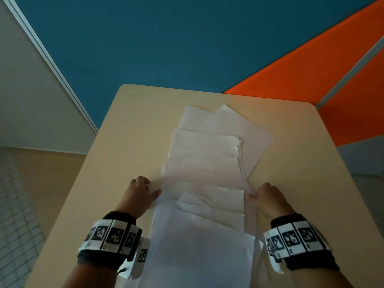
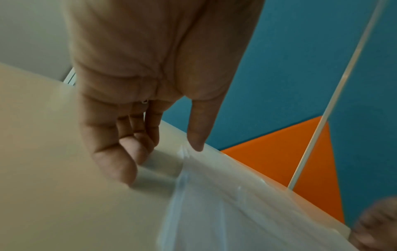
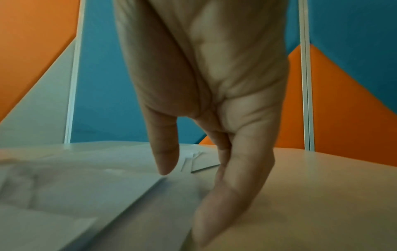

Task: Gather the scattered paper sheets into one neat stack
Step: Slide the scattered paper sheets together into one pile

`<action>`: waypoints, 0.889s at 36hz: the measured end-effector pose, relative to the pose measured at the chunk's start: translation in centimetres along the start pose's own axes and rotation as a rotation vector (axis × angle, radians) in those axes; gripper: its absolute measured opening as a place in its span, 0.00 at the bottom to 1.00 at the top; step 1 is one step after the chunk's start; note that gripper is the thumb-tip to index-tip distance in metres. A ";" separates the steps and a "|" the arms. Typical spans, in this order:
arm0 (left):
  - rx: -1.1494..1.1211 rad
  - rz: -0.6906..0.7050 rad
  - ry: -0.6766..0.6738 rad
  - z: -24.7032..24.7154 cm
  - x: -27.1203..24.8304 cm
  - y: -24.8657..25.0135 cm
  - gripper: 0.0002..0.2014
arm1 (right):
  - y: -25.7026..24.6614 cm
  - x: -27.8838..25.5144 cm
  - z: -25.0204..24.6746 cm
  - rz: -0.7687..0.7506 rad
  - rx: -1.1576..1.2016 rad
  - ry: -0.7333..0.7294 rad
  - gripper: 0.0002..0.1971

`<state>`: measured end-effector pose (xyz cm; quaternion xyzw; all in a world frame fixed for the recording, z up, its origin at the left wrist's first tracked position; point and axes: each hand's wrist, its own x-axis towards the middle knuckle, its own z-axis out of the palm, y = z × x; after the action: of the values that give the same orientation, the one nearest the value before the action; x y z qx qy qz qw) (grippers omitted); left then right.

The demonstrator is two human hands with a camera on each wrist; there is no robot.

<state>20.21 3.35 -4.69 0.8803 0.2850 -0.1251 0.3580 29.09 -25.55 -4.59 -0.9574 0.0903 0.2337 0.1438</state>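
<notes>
Several white paper sheets (image 1: 209,142) lie overlapped in a long column down the middle of the beige table (image 1: 128,129). One sheet (image 1: 203,173) in the middle of the column looks blurred. My left hand (image 1: 151,187) is at that sheet's left edge, thumb (image 2: 195,144) touching its corner and fingers (image 2: 126,163) down on the table beside it. My right hand (image 1: 254,192) is at the sheet's right edge. Its thumb (image 3: 165,163) rests on top of the paper (image 3: 107,186) and its straight fingers (image 3: 214,212) lie along the edge. Neither hand is curled round a sheet.
Bare tabletop (image 1: 301,163) runs along both sides of the column. Blue (image 1: 166,38) and orange (image 1: 311,69) partition panels stand behind the table's far edge. The largest sheet (image 1: 197,246) lies nearest me, between my wrists.
</notes>
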 end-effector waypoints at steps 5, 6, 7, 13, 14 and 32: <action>-0.014 0.044 -0.076 0.8 -1.9 0.0 0.22 | -0.6 -1.4 1.4 -0.070 0.075 -0.016 0.16; -0.008 0.069 -0.081 1.0 -2.1 0.2 0.23 | -1.0 -1.7 1.5 -0.090 0.090 -0.002 0.12; 0.002 0.092 -0.083 1.2 -2.3 0.4 0.24 | -1.2 -1.9 1.6 -0.103 0.111 0.017 0.12; -0.036 0.058 -0.068 1.0 -2.9 -0.4 0.26 | 0.1 -3.7 0.6 -0.068 0.133 0.042 0.14; -0.036 0.045 -0.064 0.9 -3.2 -0.8 0.26 | 0.8 -4.1 0.5 -0.034 0.099 0.008 0.17; 0.080 0.075 -0.106 1.2 -7.5 -2.6 0.28 | 4.3 -10.3 1.8 0.038 0.079 0.005 0.23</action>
<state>12.56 0.93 -3.81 0.8962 0.2273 -0.1695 0.3413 18.32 -27.96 -2.25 -0.9496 0.1178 0.2304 0.1770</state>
